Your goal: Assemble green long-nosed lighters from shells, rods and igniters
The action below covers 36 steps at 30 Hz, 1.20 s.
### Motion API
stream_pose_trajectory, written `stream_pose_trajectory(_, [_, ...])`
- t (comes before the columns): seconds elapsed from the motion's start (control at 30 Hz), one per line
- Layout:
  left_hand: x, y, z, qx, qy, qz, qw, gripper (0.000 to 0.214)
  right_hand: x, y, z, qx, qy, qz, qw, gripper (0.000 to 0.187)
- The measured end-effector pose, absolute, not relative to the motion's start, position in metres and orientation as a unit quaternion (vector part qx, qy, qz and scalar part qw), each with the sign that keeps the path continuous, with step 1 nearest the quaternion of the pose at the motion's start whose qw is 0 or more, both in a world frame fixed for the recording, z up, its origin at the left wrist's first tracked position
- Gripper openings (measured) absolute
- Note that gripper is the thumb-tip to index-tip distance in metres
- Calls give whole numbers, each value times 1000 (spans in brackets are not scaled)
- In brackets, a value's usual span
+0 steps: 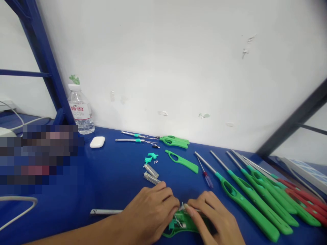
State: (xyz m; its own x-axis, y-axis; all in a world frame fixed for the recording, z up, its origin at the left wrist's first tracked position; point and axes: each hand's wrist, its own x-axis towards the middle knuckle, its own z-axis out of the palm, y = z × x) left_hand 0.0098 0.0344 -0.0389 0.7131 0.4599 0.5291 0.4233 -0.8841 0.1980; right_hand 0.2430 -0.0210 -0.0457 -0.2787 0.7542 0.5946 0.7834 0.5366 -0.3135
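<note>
In front of me lies an opened green utility lighter (176, 232), with white wires and a teal trigger piece showing inside its handle shell. Its metal barrel (104, 212) sticks out to the left from under my wrist. My left hand (155, 211) is curled over the lighter, its fingers closed on the upper edge. With thumb and bent forefinger together, my right hand (217, 217) pinches at a small pale fitting (183, 206) on the same handle; the fingers partly hide it. Just beyond my left hand are two clear fuel tanks (151, 170).
Beyond are a teal trigger (151, 157), a green half shell (182, 160), barrels with wires (130, 140) and a screwdriver (207, 179). Several green lighters (250, 200) and red ones (306, 194) lie right. A water bottle (81, 114) and white case (97, 142) stand left.
</note>
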Motion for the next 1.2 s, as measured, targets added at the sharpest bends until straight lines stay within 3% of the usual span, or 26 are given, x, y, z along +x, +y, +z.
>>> stream_pose_trajectory(0.8, [12, 37, -44, 923, 271, 275, -9, 7, 246, -22, -46, -495, -790, -48, 359, 15])
stream_pose_trajectory(1.2, [13, 36, -43, 923, 272, 273, -18, 16, 245, -20, -46, -475, -802, -28, 362, 13])
